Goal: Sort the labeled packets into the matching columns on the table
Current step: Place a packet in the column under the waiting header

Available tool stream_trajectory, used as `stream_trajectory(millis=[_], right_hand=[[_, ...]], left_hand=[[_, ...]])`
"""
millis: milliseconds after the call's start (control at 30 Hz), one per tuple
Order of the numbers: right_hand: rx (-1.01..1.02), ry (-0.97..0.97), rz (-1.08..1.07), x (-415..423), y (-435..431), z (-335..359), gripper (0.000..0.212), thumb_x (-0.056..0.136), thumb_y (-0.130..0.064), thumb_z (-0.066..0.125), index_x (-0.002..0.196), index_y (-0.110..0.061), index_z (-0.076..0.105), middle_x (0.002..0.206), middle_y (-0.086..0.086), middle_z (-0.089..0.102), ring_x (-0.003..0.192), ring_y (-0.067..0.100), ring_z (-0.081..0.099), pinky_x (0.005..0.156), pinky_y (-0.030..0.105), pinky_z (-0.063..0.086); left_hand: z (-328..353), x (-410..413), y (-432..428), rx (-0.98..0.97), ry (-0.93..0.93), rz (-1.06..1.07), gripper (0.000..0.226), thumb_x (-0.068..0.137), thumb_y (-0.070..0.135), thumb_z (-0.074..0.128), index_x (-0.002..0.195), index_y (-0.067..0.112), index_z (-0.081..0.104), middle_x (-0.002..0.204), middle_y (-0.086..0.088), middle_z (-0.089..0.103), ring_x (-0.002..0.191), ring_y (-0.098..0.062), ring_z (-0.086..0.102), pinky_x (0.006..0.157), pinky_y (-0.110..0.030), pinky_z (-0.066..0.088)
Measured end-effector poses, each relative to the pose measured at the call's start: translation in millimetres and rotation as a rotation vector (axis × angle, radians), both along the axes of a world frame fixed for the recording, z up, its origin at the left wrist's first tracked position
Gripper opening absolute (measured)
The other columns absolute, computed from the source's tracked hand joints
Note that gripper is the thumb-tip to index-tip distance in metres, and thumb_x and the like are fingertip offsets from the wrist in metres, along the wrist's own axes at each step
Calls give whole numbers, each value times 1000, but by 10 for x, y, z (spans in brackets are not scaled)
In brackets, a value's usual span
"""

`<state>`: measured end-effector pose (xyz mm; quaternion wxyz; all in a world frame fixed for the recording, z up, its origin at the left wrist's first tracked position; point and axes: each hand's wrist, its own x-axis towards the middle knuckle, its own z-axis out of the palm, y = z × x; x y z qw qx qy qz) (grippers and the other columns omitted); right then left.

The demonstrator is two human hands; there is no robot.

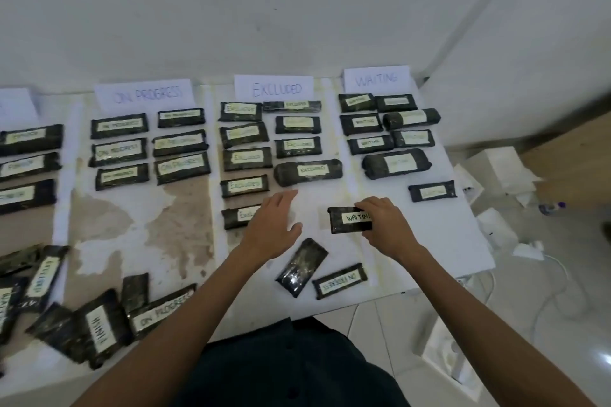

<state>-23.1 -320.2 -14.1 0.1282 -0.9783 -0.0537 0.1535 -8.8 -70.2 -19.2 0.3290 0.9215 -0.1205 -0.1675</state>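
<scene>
My right hand point(385, 225) grips a black packet labeled WAITING point(347, 220) by its right end, low over the table between the EXCLUDED and WAITING columns. My left hand point(274, 225) is flat with straight fingers, lying over the right end of the lowest EXCLUDED packet point(238, 216). Paper headers read ON PROGRESS point(143, 95), EXCLUDED point(274, 87) and WAITING point(377, 78), each with rows of matching black packets below. Near the front edge lie an unlabeled-side packet point(301, 268) and an ON PROGRESS packet point(340, 281).
A loose pile of unsorted packets point(92, 320) lies at the front left. More packets point(28, 139) fill a column at the far left. White boxes point(496, 168) and cables point(555, 277) sit on the floor to the right of the table's edge.
</scene>
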Motion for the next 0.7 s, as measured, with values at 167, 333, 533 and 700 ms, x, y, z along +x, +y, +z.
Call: stream_trajectory(millis=[167, 333, 533, 700], right_hand=[[-65, 19, -36, 282, -469, -238, 48, 78, 2, 60, 123, -11, 55, 121, 8, 57, 105, 31, 50, 82, 39, 43], [-69, 11, -46, 609, -742, -469, 48, 78, 5, 57, 123, -9, 55, 124, 10, 56, 109, 32, 49, 84, 41, 44], [-86, 38, -31, 782, -943, -637, 48, 79, 3, 59, 125, -10, 54, 121, 10, 56, 110, 31, 47, 85, 41, 45], [-73, 25, -29, 798, -1026, -698, 51, 80, 4, 58, 129, -8, 52, 123, 12, 54, 113, 32, 46, 85, 41, 45]], left_hand=[[-215, 128, -492, 60, 47, -38, 62, 89, 23, 53, 144, 14, 27, 147, -8, 34, 133, -27, 31, 106, -40, 34], [-408, 300, -838, 109, 108, -82, 61, 90, 22, 51, 145, 15, 26, 148, -8, 32, 134, -27, 29, 106, -42, 34], [-551, 448, -1085, 130, 128, -88, 61, 89, 20, 53, 144, 13, 27, 147, -10, 34, 133, -30, 32, 106, -41, 34], [-585, 474, -1182, 145, 124, -103, 60, 89, 20, 53, 144, 13, 29, 146, -10, 35, 131, -30, 33, 105, -41, 35]])
